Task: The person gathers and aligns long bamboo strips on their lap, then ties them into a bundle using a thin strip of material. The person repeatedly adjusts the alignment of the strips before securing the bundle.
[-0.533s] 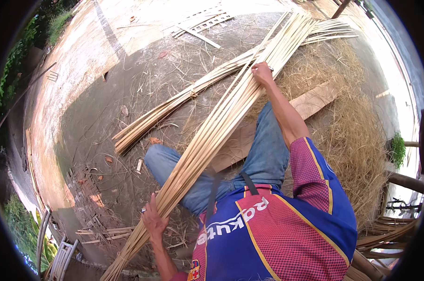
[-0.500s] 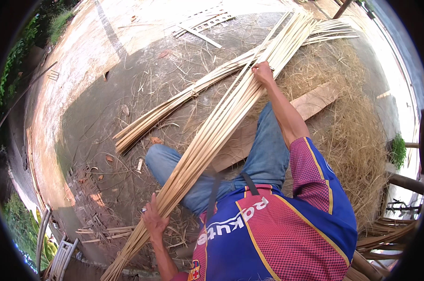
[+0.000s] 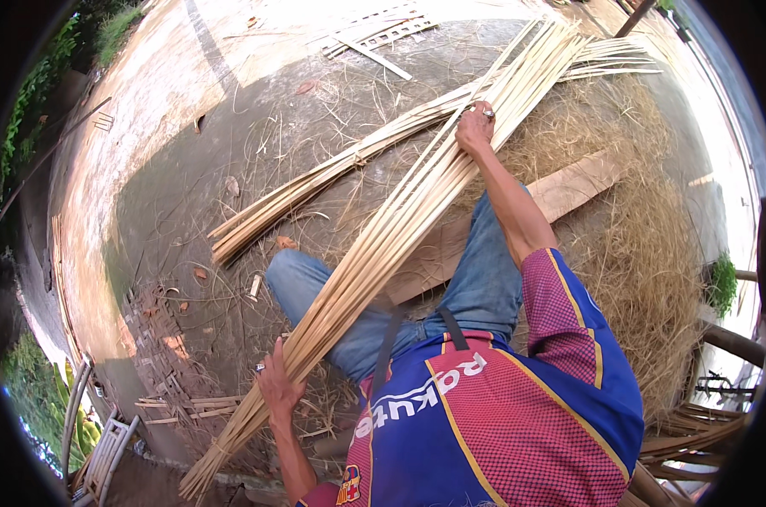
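I see an outdoor concrete yard (image 3: 172,194), sunlit at the far side, dry straw (image 3: 653,228) heaped right, a wooden plank (image 3: 569,190) across it, greenery (image 3: 36,93) far left.

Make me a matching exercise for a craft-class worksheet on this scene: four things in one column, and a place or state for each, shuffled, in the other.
Things:
1. left hand
2. right hand
3. wooden plank
4. second bundle of strips

Places or states:
A. lies flat on the straw, under the leg
B. grips the long bamboo bundle at its near end
C. lies on the ground, apart from both hands
D. grips the long bundle farther up

Pairs: 1-B, 2-D, 3-A, 4-C
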Available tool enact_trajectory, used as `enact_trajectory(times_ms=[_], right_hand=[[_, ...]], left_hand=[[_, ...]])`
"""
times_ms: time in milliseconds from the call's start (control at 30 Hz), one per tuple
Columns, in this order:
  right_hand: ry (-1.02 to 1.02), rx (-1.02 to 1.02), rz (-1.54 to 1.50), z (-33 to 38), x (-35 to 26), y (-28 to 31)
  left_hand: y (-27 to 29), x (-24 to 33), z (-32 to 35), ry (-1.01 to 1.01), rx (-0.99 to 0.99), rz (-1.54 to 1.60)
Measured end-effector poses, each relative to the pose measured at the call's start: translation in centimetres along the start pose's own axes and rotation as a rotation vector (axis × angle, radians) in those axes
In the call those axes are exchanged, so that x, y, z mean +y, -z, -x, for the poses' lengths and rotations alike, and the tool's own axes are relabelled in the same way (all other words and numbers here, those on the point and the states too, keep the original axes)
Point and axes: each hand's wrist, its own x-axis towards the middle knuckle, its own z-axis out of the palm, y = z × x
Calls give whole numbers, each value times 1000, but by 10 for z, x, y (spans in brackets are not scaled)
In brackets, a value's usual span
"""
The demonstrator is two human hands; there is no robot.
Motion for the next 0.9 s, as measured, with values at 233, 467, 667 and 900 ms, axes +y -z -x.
enact_trajectory(times_ms=[233, 467, 667, 900], right_hand=[[137, 187, -784, -39, -11, -2], [231, -252, -189, -48, 8, -52], [299, -387, -131, -56, -8, -10], [272, -325, -1125, -18, -39, 38]], left_hand=[[3, 3, 4, 27, -21, 1], [2, 0, 10, 13, -12, 7], [4, 4, 8, 16, -16, -13], [8, 5, -2, -28, -7, 2]])
